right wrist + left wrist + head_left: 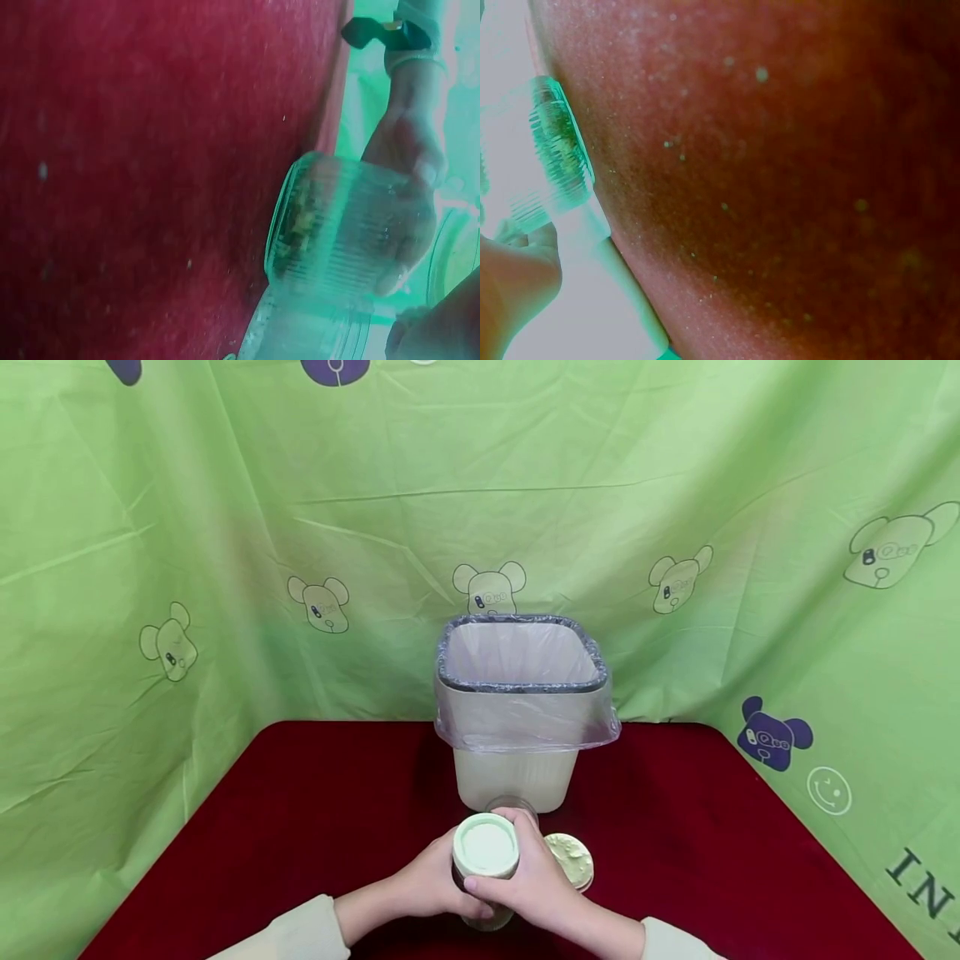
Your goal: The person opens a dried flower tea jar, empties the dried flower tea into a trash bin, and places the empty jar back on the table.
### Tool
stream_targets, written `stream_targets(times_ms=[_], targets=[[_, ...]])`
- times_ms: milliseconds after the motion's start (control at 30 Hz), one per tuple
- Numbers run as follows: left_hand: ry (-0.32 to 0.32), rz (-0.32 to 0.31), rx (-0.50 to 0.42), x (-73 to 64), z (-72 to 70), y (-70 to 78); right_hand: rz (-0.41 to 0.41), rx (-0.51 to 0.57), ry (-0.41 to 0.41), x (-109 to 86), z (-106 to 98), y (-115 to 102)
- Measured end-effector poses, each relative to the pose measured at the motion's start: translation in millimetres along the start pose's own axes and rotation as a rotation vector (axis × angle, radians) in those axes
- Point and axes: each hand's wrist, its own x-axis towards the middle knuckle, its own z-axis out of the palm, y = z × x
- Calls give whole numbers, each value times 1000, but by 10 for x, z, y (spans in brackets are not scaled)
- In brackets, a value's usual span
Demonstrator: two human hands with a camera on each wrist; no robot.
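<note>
A clear ribbed jar (330,225) with a pale green lid (486,846) stands upright between both hands, low over the table. Some yellowish-brown bits show inside near its base. My left hand (427,883) wraps round the jar's body from the left, thumb on the near side. From the right, my right hand (542,878) grips at the lid, with its thumb at the near rim and fingers behind. A second pale green lid (572,860) lies beside the right hand, its underside up and marked with pale residue. Just behind the hands shows the rim of another clear container (517,803).
At the back of the dark red table (330,810) stands a white bin (517,777) lined with a translucent purplish bag (525,727) folded over its rim. Green printed cloth (405,527) surrounds the table on the back and sides.
</note>
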Motion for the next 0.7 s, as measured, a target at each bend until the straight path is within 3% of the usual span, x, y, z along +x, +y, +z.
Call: stream_targets(times_ms=[233, 533, 700], targets=[[-16, -12, -12, 0, -12, 12, -59, 20, -43, 53, -63, 20], [8, 1, 14, -6, -7, 6, -109, 23, -55, 91, -87, 22], [3, 32, 27, -5, -13, -6, -125, 45, -60, 118, -114, -10]])
